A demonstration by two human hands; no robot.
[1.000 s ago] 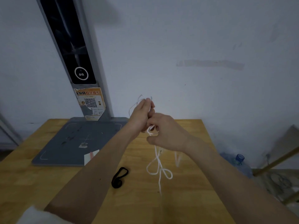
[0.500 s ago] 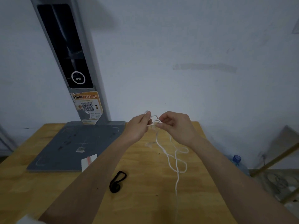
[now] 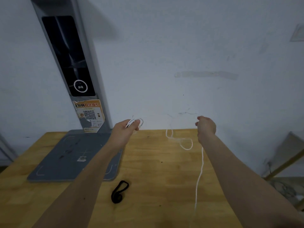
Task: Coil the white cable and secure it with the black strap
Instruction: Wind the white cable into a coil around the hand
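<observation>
At frame centre, the left hand (image 3: pixel 127 128) is gripping the white cable (image 3: pixel 186 143) loops while the right hand (image 3: pixel 206 125) is pinching slack that is risking tangling.

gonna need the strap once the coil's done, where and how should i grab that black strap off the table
Pinch the black strap at its upper, open loop end, likely coming straight down from above. It lies flat on the wooden table, its lower end bunched into a thicker knot-like lump, so the thin loop probably lifts more easily. The right hand looks freer; the left hand holds the coil.
</observation>
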